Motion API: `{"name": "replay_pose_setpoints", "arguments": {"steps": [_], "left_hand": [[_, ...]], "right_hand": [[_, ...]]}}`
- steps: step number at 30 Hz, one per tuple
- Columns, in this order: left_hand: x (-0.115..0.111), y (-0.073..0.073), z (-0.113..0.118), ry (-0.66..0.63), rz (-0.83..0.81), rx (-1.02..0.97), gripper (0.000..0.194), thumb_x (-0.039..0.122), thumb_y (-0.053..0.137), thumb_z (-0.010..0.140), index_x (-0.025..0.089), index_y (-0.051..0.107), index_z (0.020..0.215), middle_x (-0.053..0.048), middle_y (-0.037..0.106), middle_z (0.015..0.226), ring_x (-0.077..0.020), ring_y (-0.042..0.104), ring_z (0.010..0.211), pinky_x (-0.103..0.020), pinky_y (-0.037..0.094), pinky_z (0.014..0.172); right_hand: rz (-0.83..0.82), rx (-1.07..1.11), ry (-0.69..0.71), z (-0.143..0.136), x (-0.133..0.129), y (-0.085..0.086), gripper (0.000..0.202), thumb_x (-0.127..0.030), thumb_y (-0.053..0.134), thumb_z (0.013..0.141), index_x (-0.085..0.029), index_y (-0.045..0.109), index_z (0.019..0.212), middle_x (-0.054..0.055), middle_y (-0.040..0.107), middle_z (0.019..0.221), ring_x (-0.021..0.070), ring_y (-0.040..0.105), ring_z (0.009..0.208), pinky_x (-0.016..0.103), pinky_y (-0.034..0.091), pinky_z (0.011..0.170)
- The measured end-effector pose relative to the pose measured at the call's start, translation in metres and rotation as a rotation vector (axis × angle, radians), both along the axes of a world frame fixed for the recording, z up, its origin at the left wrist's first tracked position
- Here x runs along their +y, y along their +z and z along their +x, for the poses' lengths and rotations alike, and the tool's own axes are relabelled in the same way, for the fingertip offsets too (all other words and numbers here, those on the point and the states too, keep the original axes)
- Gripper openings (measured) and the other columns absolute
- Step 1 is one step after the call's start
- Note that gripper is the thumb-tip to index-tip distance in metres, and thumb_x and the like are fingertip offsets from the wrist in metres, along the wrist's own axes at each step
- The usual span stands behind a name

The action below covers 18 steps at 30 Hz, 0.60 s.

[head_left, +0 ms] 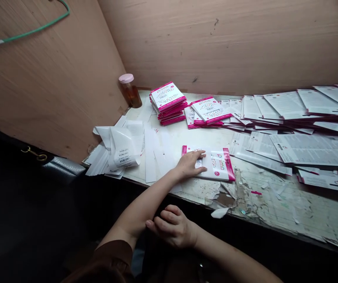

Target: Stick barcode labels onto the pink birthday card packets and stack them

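My left hand (191, 163) rests on a white and pink packet (219, 165) marked "prima", near the table's front edge. Its fingers are spread, with the thumb apart, and the packet lies flat beneath them. My right hand (174, 228) is held below the table edge, close to my left forearm. The fingers of that hand are curled in, and whatever may be inside them is hidden. Behind the packet stands a pile of similar packets (169, 96), with a lower pile (211, 110) to its right.
Label sheets (124, 149) lie loosely at the left end of the table (274, 204). A jar with a pink lid (132, 92) stands in the back corner. Many overlapping packets (313, 147) cover the right side. Wooden panels (230, 43) rise behind and at left.
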State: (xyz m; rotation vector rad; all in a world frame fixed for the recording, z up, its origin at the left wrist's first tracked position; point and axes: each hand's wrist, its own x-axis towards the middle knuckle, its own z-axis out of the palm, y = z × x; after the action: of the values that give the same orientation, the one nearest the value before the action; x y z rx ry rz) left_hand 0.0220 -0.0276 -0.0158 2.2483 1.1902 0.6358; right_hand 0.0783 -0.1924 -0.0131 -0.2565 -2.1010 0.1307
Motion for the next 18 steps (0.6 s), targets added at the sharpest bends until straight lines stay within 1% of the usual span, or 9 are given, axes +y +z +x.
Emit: {"name": "replay_pose_setpoints", "arguments": {"steps": [3, 6, 8, 11, 13, 15, 16, 17, 18], "left_hand": [[0.000, 0.000, 0.000, 0.001, 0.000, 0.002, 0.069, 0.035, 0.073, 0.075, 0.016, 0.042, 0.134, -0.010, 0.065, 0.125, -0.0289, 0.054, 0.123, -0.045, 0.039, 0.105], [0.001, 0.000, 0.000, 0.004, -0.007, 0.008, 0.070, 0.035, 0.074, 0.075, 0.017, 0.042, 0.134, -0.010, 0.064, 0.126, -0.0292, 0.051, 0.126, -0.046, 0.038, 0.106], [0.000, 0.000, 0.000, 0.003, -0.006, 0.008, 0.070, 0.035, 0.074, 0.075, 0.017, 0.042, 0.134, -0.009, 0.064, 0.126, -0.0291, 0.052, 0.125, -0.046, 0.039, 0.105], [0.000, 0.001, -0.001, 0.000, -0.002, 0.001, 0.068, 0.034, 0.074, 0.075, 0.018, 0.042, 0.134, -0.009, 0.065, 0.125, -0.0280, 0.053, 0.123, -0.045, 0.039, 0.105], [0.000, 0.001, -0.002, -0.003, 0.002, -0.005, 0.068, 0.033, 0.075, 0.075, 0.017, 0.043, 0.133, -0.009, 0.065, 0.125, -0.0279, 0.053, 0.123, -0.044, 0.039, 0.104], [0.000, 0.000, -0.002, -0.004, 0.005, -0.011, 0.068, 0.033, 0.075, 0.074, 0.016, 0.044, 0.132, -0.009, 0.065, 0.124, -0.0280, 0.053, 0.122, -0.044, 0.040, 0.104], [0.000, 0.000, -0.002, -0.005, 0.006, -0.014, 0.068, 0.033, 0.075, 0.075, 0.016, 0.043, 0.133, -0.009, 0.065, 0.124, -0.0279, 0.054, 0.121, -0.044, 0.040, 0.104], [0.000, 0.000, -0.002, -0.004, 0.008, -0.019, 0.068, 0.033, 0.074, 0.075, 0.017, 0.043, 0.133, -0.009, 0.065, 0.125, -0.0278, 0.054, 0.121, -0.045, 0.040, 0.104], [0.000, -0.001, -0.002, 0.000, 0.010, -0.025, 0.068, 0.033, 0.074, 0.075, 0.018, 0.043, 0.133, -0.009, 0.065, 0.125, -0.0278, 0.054, 0.121, -0.045, 0.040, 0.103]], "right_hand": [[-0.021, 0.069, -0.020, -0.001, -0.001, -0.002, 0.013, -0.012, 0.060, 0.088, -0.021, 0.067, 0.093, -0.006, 0.069, 0.076, 0.0110, 0.059, 0.071, 0.030, 0.045, 0.071], [-0.088, 0.021, 0.006, -0.005, -0.004, -0.006, 0.012, -0.012, 0.060, 0.088, -0.022, 0.064, 0.085, -0.006, 0.068, 0.072, 0.0119, 0.060, 0.072, 0.032, 0.044, 0.074], [-0.112, 0.009, 0.019, -0.005, -0.006, -0.013, 0.011, -0.011, 0.060, 0.087, -0.022, 0.063, 0.084, -0.005, 0.067, 0.072, 0.0123, 0.060, 0.075, 0.033, 0.043, 0.076], [-0.056, 0.019, 0.048, -0.002, -0.012, -0.028, 0.009, -0.014, 0.059, 0.087, -0.021, 0.061, 0.081, -0.005, 0.067, 0.075, 0.0125, 0.057, 0.076, 0.034, 0.042, 0.078], [0.001, -0.050, 0.111, 0.003, -0.018, -0.035, 0.014, -0.018, 0.054, 0.089, -0.021, 0.059, 0.076, -0.005, 0.067, 0.080, 0.0128, 0.055, 0.076, 0.035, 0.041, 0.081], [0.004, -0.192, 0.190, 0.013, -0.021, -0.034, 0.020, -0.019, 0.051, 0.091, -0.021, 0.056, 0.072, -0.004, 0.066, 0.082, 0.0139, 0.055, 0.080, 0.036, 0.041, 0.085], [-0.042, -0.262, 0.230, 0.020, -0.020, -0.030, 0.020, -0.020, 0.051, 0.091, -0.021, 0.055, 0.072, -0.003, 0.066, 0.081, 0.0149, 0.055, 0.083, 0.035, 0.042, 0.085], [-0.136, -0.304, 0.262, 0.028, -0.015, -0.023, 0.017, -0.021, 0.053, 0.090, -0.021, 0.054, 0.073, -0.002, 0.065, 0.080, 0.0157, 0.055, 0.085, 0.034, 0.043, 0.083], [-0.278, -0.315, 0.276, 0.039, -0.007, -0.015, 0.013, -0.022, 0.055, 0.089, -0.021, 0.054, 0.076, -0.001, 0.064, 0.079, 0.0161, 0.055, 0.086, 0.032, 0.044, 0.081]]}}
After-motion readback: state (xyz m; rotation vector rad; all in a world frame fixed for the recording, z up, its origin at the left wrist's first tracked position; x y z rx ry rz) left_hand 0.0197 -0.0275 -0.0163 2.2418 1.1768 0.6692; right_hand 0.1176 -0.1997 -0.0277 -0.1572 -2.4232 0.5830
